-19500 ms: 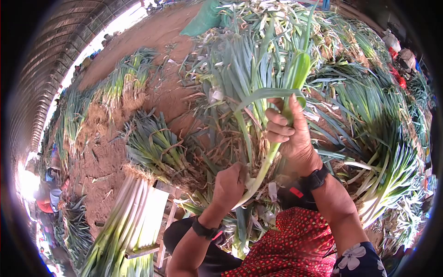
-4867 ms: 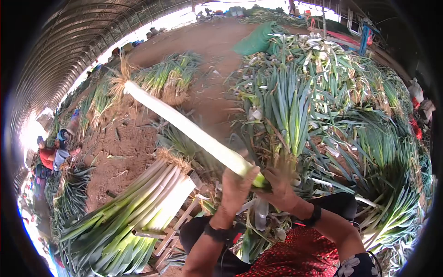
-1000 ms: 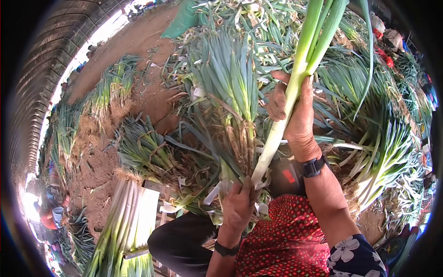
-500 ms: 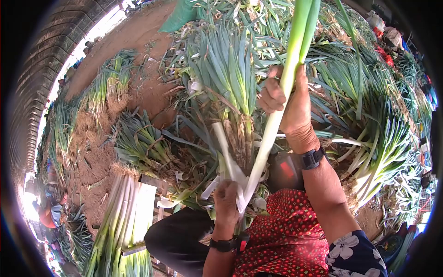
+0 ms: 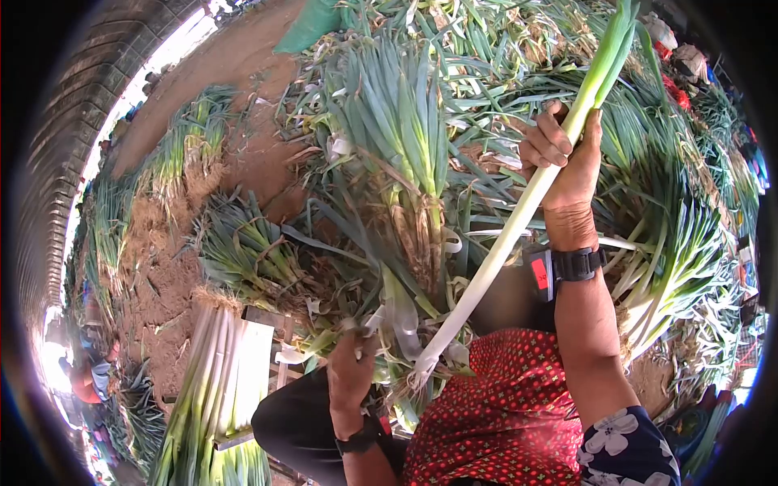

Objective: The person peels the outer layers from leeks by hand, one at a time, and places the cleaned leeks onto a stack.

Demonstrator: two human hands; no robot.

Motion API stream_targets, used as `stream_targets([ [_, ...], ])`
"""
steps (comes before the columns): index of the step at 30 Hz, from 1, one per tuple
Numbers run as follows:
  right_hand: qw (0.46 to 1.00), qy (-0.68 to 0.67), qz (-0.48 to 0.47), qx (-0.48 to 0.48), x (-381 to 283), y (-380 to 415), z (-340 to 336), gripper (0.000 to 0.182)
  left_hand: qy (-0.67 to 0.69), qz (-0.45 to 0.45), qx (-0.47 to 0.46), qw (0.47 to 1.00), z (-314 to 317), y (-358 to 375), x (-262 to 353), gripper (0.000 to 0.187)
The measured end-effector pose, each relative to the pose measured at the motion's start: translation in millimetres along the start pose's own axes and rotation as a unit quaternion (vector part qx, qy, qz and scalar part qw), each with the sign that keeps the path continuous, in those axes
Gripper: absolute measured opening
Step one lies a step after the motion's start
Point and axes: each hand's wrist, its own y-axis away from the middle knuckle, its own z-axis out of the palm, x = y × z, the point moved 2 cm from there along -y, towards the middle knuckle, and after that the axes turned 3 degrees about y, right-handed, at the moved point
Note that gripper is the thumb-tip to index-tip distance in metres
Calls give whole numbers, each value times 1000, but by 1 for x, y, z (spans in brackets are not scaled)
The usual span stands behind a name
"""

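Observation:
My right hand is wrapped round a leek, just below its green leaves. The leek slants down to the left, its smooth white shank bare and its short roots hanging over the red patterned apron's edge. Apart from it, my left hand is lower left by my dark-trousered knee, its fingers curled. Whether it holds something is hard to make out. Pale stripped sheaths lie just beyond it. A bunch of unpeeled leeks stands upright in front of me, with brown dry skins at its base.
White-shanked leeks lie with roots away from me beside a white board on the left. Another pile of leeks is on the right. More bunches rest on brown soil, and a green sack is at the back.
My right hand has carried the leek to the right, clear of the loose sheaths. My left hand has moved left and away from the leek's lower end, where the roots now show.

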Motion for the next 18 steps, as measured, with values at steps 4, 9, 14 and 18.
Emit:
stream_targets([
  [4, 1000, 10, -9, -26, 6, 1, 6, 56, 105, 34, -220, 969, 15, 10, 56, 25],
  [9, 998, -19, 23, -54, 11, 1, 10, 59, 117, 94, -260, 954, 45, 24, 43, 23],
  [14, 998, -13, 33, -58, 18, 0, 10, 60, 47, 118, -217, 968, 54, 35, 52, 26],
  [18, 997, 0, 35, -66, 18, 0, 15, 61, 55, 83, -211, 972, 60, 40, 58, 25],
])
